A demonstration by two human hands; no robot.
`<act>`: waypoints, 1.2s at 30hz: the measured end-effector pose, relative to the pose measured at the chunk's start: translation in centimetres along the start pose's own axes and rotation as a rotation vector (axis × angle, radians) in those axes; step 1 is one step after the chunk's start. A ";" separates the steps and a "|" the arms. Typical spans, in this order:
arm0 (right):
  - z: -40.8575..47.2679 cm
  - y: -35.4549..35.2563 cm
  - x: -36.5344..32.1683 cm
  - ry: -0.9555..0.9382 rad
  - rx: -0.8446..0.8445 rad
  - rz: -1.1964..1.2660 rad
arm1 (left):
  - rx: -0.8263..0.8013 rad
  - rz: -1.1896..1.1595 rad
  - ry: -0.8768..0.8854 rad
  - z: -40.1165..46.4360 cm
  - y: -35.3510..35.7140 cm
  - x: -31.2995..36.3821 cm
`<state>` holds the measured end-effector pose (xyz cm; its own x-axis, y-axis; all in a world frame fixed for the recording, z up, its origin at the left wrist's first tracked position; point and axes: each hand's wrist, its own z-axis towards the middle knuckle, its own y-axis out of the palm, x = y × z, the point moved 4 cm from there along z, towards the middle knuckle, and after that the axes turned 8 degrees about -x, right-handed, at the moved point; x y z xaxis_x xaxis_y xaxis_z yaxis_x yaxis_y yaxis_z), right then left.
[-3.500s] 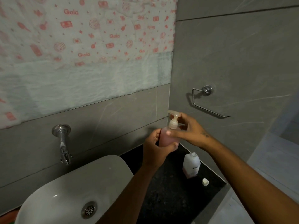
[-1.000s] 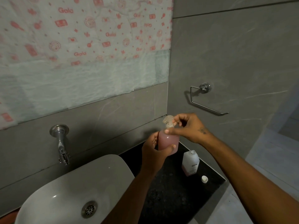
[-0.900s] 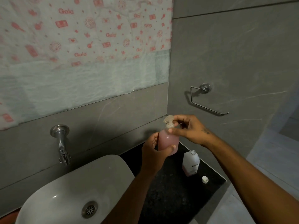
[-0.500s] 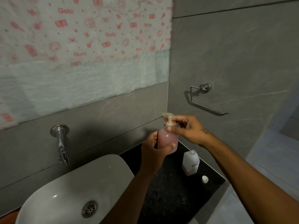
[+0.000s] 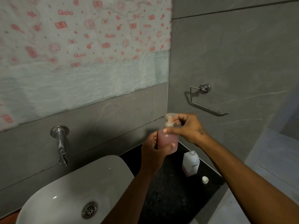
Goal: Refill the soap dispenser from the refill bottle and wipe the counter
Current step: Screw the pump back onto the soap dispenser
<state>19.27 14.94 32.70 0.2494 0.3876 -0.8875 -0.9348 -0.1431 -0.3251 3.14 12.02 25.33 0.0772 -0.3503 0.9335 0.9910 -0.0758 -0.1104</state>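
Dispenser: soap dispenser (image 5: pixel 167 141) upright, held above the counter (image 5: pixel 169 196).
Left hand (image 5: pixel 155 156): wrapped round its body.
Right hand (image 5: pixel 188 127): fingers pinching the pump (image 5: pixel 169 121), directly atop.
Refill bottle (image 5: pixel 191 164): uncapped, near-right, closer to right hand.

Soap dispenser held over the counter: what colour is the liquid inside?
Pink, filling the clear plastic soap dispenser; the one head view shows it between both hands.

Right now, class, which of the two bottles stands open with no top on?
The white bottle on the black counter; its cap lies beside it. The pink bottle, held in both hands, carries its pump.
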 end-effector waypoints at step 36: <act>-0.2 -0.2 -0.8 -0.100 -0.114 -0.262 | 0.018 0.005 0.009 0.3 -0.2 -0.3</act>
<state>19.29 14.46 33.43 0.4470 0.5116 -0.7338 -0.8058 -0.1258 -0.5786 2.97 12.35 25.20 0.0808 -0.3590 0.9298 0.9925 -0.0571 -0.1082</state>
